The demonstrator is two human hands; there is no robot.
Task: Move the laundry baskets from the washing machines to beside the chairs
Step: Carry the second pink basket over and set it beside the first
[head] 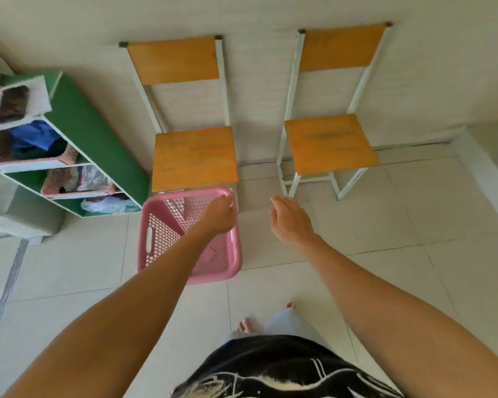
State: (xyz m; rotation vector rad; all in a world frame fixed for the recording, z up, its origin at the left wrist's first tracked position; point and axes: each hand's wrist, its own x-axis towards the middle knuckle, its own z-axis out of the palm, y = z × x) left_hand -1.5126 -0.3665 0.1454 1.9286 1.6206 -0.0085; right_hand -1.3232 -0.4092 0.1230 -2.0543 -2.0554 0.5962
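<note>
An empty pink laundry basket (167,225) with perforated walls sits on the tiled floor, its far rim just under the front of the left wooden chair (194,158). My left hand (217,215) reaches over the basket and closes on its far right rim. My right hand (291,222) hovers over the floor between the two chairs, fingers apart and holding nothing. The right wooden chair (329,143) stands against the wall.
A green shelf unit (98,139) holding pink baskets of clothes stands left of the chairs. A grey appliance (18,216) is at the far left. A low white ledge (483,173) runs along the right. My bare feet (246,324) stand behind the basket.
</note>
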